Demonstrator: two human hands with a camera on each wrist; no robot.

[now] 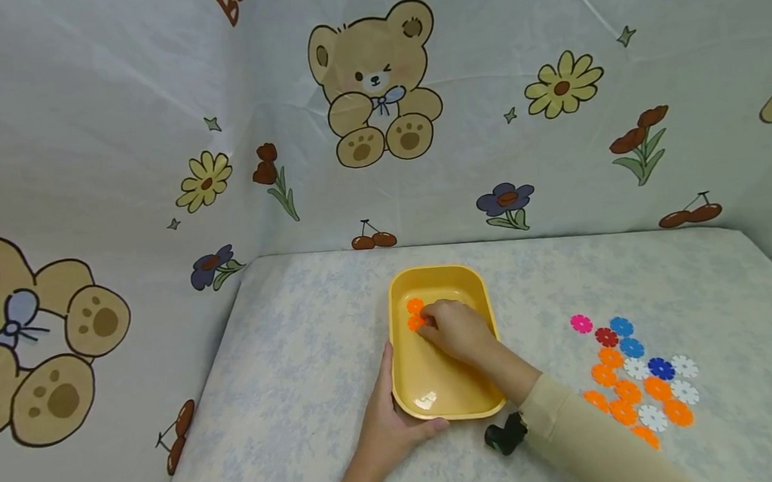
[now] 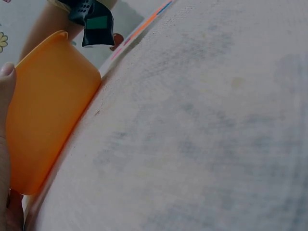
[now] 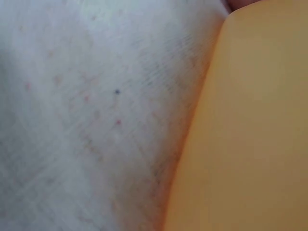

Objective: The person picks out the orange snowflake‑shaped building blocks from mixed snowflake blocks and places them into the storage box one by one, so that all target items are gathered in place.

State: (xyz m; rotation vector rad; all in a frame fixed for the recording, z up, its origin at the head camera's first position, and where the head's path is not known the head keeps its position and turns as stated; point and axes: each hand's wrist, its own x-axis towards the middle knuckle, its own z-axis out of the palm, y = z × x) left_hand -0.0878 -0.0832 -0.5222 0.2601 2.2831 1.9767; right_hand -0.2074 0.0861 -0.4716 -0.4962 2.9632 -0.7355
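A yellow plastic tray [image 1: 442, 395] rests on the table, its side wall [image 2: 53, 110] large in the left wrist view. My left hand [image 1: 389, 415] grips its near left corner, thumb along the front edge and fingers against the left side. Inside the tray, my right hand [image 1: 457, 330] reaches down with bent fingers. Between its thumb and forefinger is an orange snowflake disc [image 1: 415, 323]. Another orange disc [image 1: 415, 304] lies just beyond it on the tray floor. The right wrist view shows only the tray's outer wall [image 3: 255, 120] and tablecloth.
On the right of the table is a loose spread of snowflake discs: several orange discs [image 1: 627, 391], white discs [image 1: 653, 417], blue discs [image 1: 631, 347], a pink disc [image 1: 581, 323] and a red disc [image 1: 607, 336]. A dark wrist camera [image 1: 506, 434] sits under the right wrist. Bear-print cloth [image 1: 475, 166] hangs behind.
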